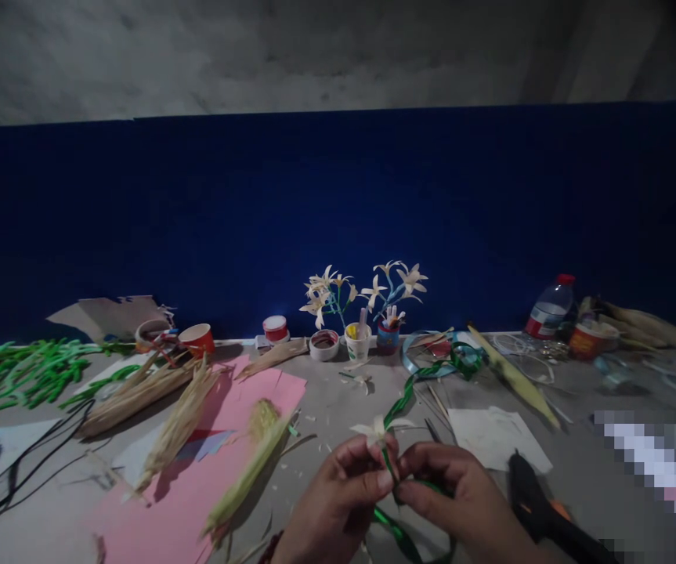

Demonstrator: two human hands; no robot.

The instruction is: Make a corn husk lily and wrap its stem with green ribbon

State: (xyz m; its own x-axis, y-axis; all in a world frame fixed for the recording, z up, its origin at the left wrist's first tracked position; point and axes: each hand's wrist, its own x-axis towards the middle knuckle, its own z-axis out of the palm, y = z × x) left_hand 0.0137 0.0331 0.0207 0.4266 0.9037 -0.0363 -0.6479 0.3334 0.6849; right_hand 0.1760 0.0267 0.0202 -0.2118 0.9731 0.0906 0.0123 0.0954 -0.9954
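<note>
My left hand (352, 486) pinches a pale husk flower (379, 428) by its stem just under the petals. Close beside it, my right hand (452, 489) is closed with thumb and fingertips on a shiny green ribbon (399, 401) at the stem. One length of the ribbon runs up the table toward its roll (465, 359); another loops below my hands. How far the ribbon goes around the stem is hidden by my fingers. A black glue gun (534, 489) lies to the right of my right hand.
Finished husk flowers (327, 294) stand in cups at the back. Corn husks (249, 474) and pink paper (155, 501) lie left, with green pipe cleaners (37, 372) beyond. White paper (493, 435), a plastic bottle (551, 307) and an orange tub (591, 338) are right. A blue partition (225, 211) stands behind.
</note>
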